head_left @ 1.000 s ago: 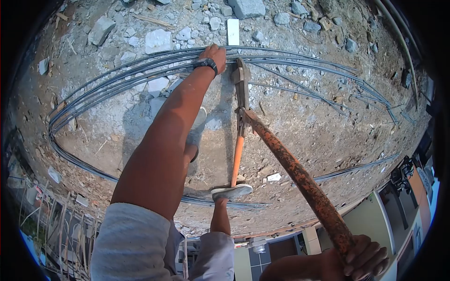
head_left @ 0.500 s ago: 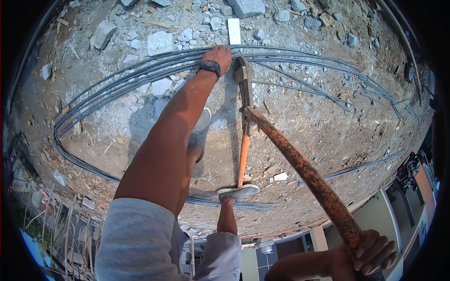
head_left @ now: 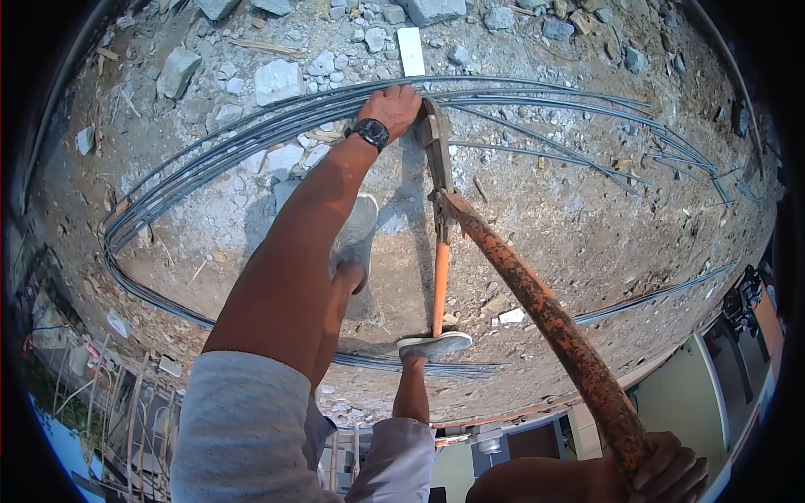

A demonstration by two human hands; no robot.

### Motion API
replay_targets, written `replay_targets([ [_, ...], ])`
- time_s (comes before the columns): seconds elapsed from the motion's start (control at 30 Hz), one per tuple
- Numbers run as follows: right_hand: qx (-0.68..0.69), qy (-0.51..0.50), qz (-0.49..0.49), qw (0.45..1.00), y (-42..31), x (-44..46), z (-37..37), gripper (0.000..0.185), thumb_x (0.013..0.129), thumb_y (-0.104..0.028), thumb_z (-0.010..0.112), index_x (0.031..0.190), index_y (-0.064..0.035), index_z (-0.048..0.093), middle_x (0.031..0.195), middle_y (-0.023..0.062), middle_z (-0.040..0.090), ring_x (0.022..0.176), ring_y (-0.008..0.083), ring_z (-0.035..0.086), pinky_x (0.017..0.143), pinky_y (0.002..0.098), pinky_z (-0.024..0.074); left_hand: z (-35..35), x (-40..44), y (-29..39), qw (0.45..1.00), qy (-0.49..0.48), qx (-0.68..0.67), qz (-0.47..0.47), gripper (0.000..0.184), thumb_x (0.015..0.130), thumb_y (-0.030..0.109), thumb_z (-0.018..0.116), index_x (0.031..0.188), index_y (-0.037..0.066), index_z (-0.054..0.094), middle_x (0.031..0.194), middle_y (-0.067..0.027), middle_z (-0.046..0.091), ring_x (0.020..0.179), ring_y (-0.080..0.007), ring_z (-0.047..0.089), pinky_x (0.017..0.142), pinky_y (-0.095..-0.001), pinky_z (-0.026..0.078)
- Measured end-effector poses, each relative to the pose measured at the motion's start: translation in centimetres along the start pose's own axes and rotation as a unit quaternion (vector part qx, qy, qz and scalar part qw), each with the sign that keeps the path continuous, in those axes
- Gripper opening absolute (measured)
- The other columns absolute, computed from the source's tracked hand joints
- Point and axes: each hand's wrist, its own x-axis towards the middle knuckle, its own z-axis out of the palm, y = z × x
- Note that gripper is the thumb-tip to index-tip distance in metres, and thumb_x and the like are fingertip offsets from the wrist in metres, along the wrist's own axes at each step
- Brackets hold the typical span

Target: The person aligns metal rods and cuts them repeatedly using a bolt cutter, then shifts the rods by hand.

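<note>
A bundle of thin steel rods [head_left: 289, 123] lies bent in a long loop across the ground. My left hand [head_left: 392, 109], with a black watch on its wrist, is closed around the rods near the top of the loop. Just right of its fingers are the jaws of a bolt cutter [head_left: 436, 147], set against the rods. My right hand [head_left: 667, 469] grips the end of the cutter's worn, rusty orange upper handle at lower right. The other orange handle runs down to the ground beside my shoe [head_left: 434, 344]. The jaws' exact bite on a rod cannot be made out.
A white rectangular piece [head_left: 411, 52] lies just beyond the rods. Broken concrete chunks [head_left: 278, 80] and rubble are scattered around it. My other shoe [head_left: 356, 239] stands inside the loop. A motorcycle [head_left: 742, 303] and a building are at the lower right edge.
The view has shifted slightly. My left hand stays on the rods and the jaws stay beside it. My right hand, still on the handle, sits slightly lower in view.
</note>
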Motion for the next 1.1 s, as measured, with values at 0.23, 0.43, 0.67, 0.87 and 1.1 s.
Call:
replay_targets([
  [0.23, -0.043, 0.186, -0.027, 0.981, -0.1, -1.0, 6.6, 0.029, 0.094, -0.037, 0.057, 0.092, -0.0077, 0.056, 0.067, -0.0022, 0.049, 0.054, 0.0110, 0.047, 0.059, 0.0292, 0.0470, 0.8, 0.9, 1.0, 0.998, -0.046, 0.026, -0.034, 0.005, 0.086, 0.014, 0.056, 0.088, 0.009, 0.056, 0.087, -0.0086, 0.053, 0.083, -0.0250, 0.061, 0.059, -0.0361, 0.055],
  [0.43, -0.005, 0.197, -0.081, 0.977, 0.5, -3.9, 7.9, 0.021, 0.098, -0.024, 0.051, 0.083, -0.0100, 0.055, 0.062, -0.0015, 0.047, 0.053, 0.0108, 0.047, 0.057, 0.0292, 0.0464, 1.4, -2.7, 1.7, 0.998, -0.008, -0.055, -0.038, 0.010, 0.086, 0.011, 0.054, 0.095, 0.007, 0.055, 0.089, -0.0110, 0.055, 0.085, -0.0282, 0.061, 0.064, -0.0382, 0.057],
  [0.67, -0.049, 0.125, -0.006, 0.991, -1.0, -6.4, 6.8, 0.016, 0.095, -0.027, 0.057, 0.093, -0.0113, 0.054, 0.070, -0.0015, 0.050, 0.063, 0.0122, 0.052, 0.068, 0.0331, 0.0477, -1.5, -5.4, 2.3, 0.992, -0.037, -0.106, -0.064, 0.025, 0.085, 0.006, 0.055, 0.110, 0.006, 0.054, 0.111, -0.0126, 0.053, 0.100, -0.0348, 0.058, 0.075, -0.0432, 0.058],
  [0.87, 0.048, 0.142, -0.054, 0.987, -5.0, -11.0, 3.0, 0.012, 0.094, -0.025, 0.060, 0.088, -0.0167, 0.055, 0.064, -0.0072, 0.047, 0.063, 0.0104, 0.051, 0.076, 0.0347, 0.0446, -3.3, -5.9, 2.1, 0.969, -0.070, -0.191, -0.137, 0.038, 0.084, 0.005, 0.056, 0.122, 0.008, 0.054, 0.117, -0.0136, 0.056, 0.110, -0.0366, 0.054, 0.090, -0.0470, 0.052],
  [1.1, 0.026, 0.370, -0.009, 0.929, -5.5, -23.0, 1.4, 0.020, 0.088, -0.028, 0.067, 0.083, -0.0129, 0.055, 0.061, -0.0061, 0.050, 0.063, 0.0122, 0.057, 0.079, 0.0344, 0.0457, -4.1, -5.0, 2.6, 0.941, -0.184, -0.215, -0.186, 0.058, 0.082, 0.010, 0.058, 0.139, 0.012, 0.048, 0.144, -0.0096, 0.047, 0.133, -0.0334, 0.043, 0.110, -0.0450, 0.039],
])
